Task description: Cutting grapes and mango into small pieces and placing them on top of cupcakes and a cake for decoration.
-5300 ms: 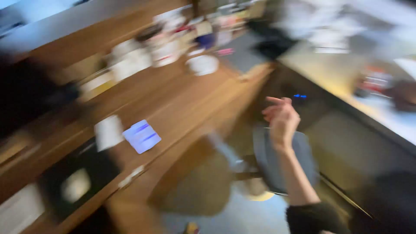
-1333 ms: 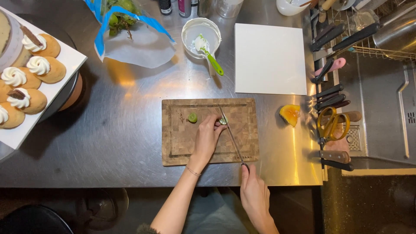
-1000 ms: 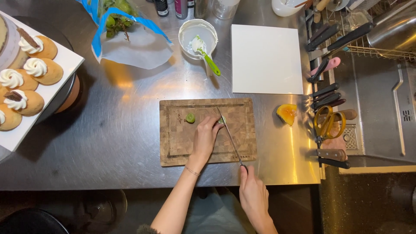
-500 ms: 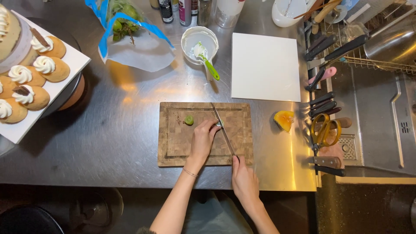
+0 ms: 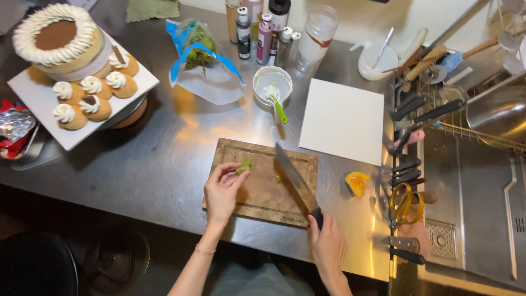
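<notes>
Left hand (image 5: 222, 189) pinching small green piece (image 5: 244, 165) at 10 o'clock on wooden cutting board (image 5: 263, 192); right hand (image 5: 327, 246) wrapped on knife (image 5: 296, 178) handle, blade toward 11. Likely soft, light, slippery; pinch sides gently. Steel counter (image 5: 164, 159) beneath.

Glossy brushed-steel counter (image 5: 164, 164), matt wooden cutting board (image 5: 257, 192), shiny metal knife blade (image 5: 290, 172)

A wooden cutting board (image 5: 263, 205) is lying on the steel counter (image 5: 164, 159). Behind it a small bowl (image 5: 272, 82) is standing; right of that, a flat square board (image 5: 342, 120). A cake (image 5: 60, 41) is sitting far left.
</notes>
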